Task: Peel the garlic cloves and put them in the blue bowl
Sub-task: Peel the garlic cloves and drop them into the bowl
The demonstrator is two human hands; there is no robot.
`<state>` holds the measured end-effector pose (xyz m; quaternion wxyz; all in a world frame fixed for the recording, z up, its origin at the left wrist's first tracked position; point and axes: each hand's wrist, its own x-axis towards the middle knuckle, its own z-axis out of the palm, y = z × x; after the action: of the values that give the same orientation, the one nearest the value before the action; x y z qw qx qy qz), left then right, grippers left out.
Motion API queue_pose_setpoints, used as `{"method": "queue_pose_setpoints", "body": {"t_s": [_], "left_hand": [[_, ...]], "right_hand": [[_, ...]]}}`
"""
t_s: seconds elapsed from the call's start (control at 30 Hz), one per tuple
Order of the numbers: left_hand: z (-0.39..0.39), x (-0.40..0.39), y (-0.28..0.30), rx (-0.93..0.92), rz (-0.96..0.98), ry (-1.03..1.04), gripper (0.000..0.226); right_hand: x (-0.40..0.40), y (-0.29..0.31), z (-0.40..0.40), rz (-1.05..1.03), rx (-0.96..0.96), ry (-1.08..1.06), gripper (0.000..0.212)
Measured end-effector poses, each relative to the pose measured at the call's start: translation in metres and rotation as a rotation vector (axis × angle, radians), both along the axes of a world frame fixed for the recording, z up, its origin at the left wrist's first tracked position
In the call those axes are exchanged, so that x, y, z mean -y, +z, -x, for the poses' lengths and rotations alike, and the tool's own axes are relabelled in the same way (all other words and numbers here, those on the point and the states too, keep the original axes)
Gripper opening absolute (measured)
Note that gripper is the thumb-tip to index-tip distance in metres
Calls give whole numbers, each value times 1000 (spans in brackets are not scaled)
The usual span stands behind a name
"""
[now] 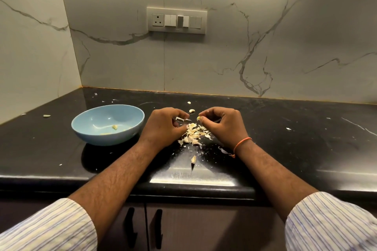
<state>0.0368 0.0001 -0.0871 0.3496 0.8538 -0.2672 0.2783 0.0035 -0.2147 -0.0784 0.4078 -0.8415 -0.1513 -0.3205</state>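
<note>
Before you runs a glossy black stone countertop, ending at the marble wall behind and rounded at its near edge. On it, left of centre, stands the blue bowl; just to its right lies a heap of garlic skins, with one loose skin nearer you and two pale garlic pieces beyond the heap. A lone greenish clove lies well apart at far left, and white flecks are scattered over the surface.

Blue bowl blocks left; peel pile between wrists; counter open right.
</note>
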Motion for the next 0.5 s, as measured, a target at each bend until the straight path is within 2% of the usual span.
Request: {"method": "queue_pose_setpoints", "body": {"t_s": [0.07, 0.33, 0.5], "left_hand": [[1, -2, 0, 1, 4, -11, 29], [9, 5, 5, 161, -6, -42, 19], [18, -7, 29, 225, -75, -12, 13]], "right_hand": [[-1, -1, 0, -28, -18, 23, 5], [-5, 1, 2, -39, -3, 34, 4], [-19, 19, 6, -71, 9, 45, 3]]}}
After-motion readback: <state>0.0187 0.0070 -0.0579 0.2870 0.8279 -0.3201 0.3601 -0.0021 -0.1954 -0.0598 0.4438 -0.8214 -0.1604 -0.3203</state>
